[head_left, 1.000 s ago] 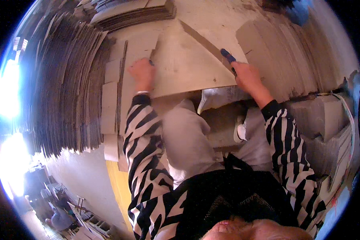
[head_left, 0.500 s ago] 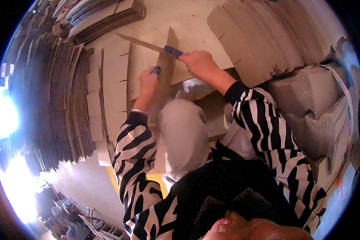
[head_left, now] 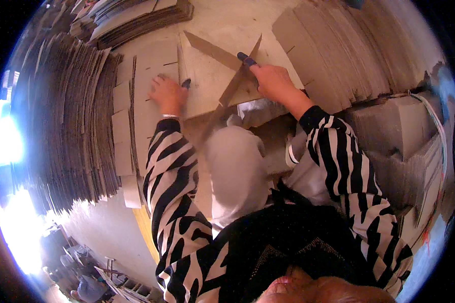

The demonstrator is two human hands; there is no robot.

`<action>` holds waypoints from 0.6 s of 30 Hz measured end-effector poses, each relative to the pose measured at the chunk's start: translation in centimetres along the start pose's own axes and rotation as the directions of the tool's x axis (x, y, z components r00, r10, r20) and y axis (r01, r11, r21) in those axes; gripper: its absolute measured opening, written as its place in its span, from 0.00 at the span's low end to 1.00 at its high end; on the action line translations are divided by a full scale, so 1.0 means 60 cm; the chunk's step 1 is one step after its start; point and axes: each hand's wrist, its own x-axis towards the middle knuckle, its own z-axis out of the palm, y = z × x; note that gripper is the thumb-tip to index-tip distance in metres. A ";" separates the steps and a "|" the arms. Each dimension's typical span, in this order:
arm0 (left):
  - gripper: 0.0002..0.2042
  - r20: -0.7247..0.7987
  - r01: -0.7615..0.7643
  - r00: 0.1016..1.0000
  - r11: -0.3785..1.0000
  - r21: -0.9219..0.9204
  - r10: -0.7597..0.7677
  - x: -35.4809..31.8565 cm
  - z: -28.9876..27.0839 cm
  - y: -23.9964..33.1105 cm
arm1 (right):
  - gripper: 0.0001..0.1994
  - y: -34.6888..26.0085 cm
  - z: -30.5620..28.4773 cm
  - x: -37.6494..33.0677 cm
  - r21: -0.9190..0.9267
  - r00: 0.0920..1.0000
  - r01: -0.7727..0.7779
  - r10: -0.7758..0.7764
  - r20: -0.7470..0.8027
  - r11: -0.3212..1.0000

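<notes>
My right hand [head_left: 279, 85], with a dark finger cover on one finger, grips two cardboard strips near where they cross. One strip [head_left: 211, 51] slants up to the left; the other long strip [head_left: 232, 91] runs from upper right down toward my knee, its lower end blurred. My left hand [head_left: 168, 96] rests, fingers spread, on a layer of flat slotted cardboard sheets [head_left: 156, 121]. It also has a dark cover on its thumb, and nothing shows in its grasp.
The strips are over a pale board tabletop [head_left: 207, 76]. A tall row of cardboard sheets [head_left: 65, 121] fills the left side, another stack [head_left: 141, 22] stands at the far left, and slotted sheets [head_left: 338, 55] lie at the right. Cardboard bundles [head_left: 379, 126] stand beside my right arm.
My left hand has come away from the long strip and moved left onto the slotted sheets, its fingers opening. My right hand has shifted right with the crossed strips.
</notes>
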 end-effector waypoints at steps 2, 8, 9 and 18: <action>0.19 0.012 -0.034 0.999 0.993 0.111 0.033 -0.007 0.011 -0.010 | 0.18 -0.005 0.006 0.006 0.002 1.000 0.012 -0.012 -0.003 1.000; 0.14 0.135 -0.045 0.990 0.998 -0.032 0.049 0.015 0.031 -0.043 | 0.17 -0.010 0.009 0.019 0.038 0.973 0.169 -0.160 -0.164 0.985; 0.13 0.125 -0.026 0.991 0.993 -0.117 0.040 0.018 0.028 -0.053 | 0.17 -0.007 0.016 0.021 0.041 0.940 0.247 -0.229 -0.253 0.968; 0.09 0.281 0.246 0.960 0.541 -0.804 -0.019 0.030 -0.005 -0.005 | 0.15 -0.003 0.013 0.018 -0.012 0.906 0.322 -0.312 -0.286 0.947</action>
